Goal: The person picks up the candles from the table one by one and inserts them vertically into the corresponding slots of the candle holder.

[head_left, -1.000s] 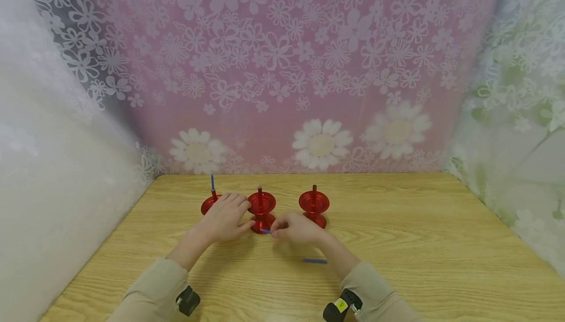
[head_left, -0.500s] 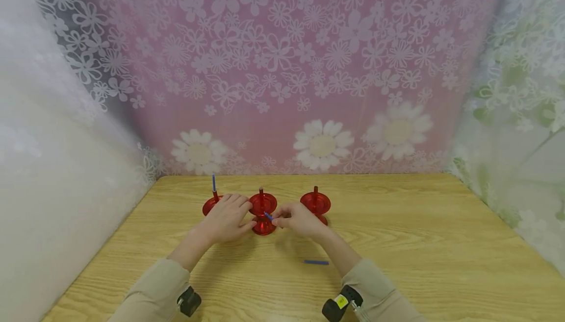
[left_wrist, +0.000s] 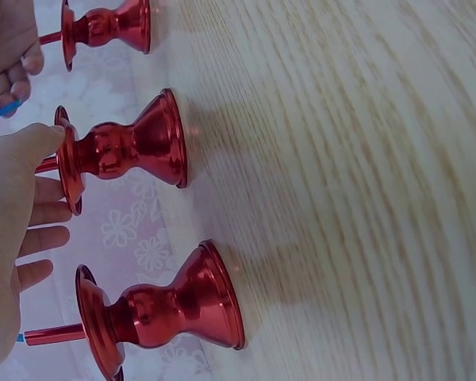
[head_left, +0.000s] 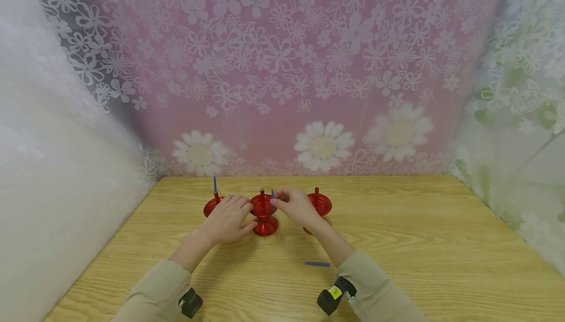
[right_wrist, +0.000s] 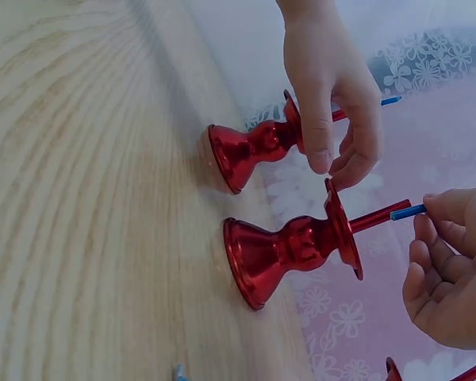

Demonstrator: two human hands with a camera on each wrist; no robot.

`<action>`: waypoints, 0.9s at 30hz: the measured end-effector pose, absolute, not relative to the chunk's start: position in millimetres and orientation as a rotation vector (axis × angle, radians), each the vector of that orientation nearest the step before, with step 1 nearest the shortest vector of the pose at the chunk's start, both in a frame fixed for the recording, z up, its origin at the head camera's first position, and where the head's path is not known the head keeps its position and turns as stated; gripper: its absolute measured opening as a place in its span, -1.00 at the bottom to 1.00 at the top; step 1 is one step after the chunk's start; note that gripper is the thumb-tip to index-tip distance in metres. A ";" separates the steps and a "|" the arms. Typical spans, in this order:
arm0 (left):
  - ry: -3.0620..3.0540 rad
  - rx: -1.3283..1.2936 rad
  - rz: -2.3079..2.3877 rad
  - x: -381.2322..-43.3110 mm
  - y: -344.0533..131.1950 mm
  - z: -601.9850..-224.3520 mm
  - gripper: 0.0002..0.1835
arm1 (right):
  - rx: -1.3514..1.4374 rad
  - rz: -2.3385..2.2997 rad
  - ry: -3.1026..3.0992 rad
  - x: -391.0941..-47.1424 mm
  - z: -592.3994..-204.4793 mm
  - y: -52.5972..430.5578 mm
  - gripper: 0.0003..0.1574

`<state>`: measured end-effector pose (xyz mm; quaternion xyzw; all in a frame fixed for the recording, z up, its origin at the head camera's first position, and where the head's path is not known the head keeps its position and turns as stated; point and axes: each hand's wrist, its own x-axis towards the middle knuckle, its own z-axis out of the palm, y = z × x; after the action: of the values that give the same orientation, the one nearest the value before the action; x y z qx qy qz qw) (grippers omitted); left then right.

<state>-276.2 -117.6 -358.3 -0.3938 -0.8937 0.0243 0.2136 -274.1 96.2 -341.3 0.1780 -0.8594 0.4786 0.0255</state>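
One blue candle [head_left: 272, 193], head view: pinched upright in my right hand [head_left: 295, 207], right of the middle holder [head_left: 265, 226]; second candle [head_left: 317, 264] lies nearer. Left wrist: my left hand [left_wrist: 4, 226] sits at the dish [left_wrist: 71, 186], probably steadying it; clamped or not, can't tell. Right wrist: blue candle held by one end, seemingly leaving the other clear.

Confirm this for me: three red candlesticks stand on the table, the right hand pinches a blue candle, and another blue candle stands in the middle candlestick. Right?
Not quite: the standing blue candle is in the left candlestick, not the middle candlestick, as the head view shows. The rest is right.
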 end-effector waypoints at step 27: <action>-2.412 -1.095 0.059 -279.9 -115.4 -363.4 -0.70 | 0.561 1.369 -2.525 -296.8 -316.9 74.8 -0.90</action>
<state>-279.9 -115.4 -363.4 -0.4008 -0.8829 0.0214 0.2438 -296.8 74.8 -316.9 0.1907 -0.8578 0.4650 0.1074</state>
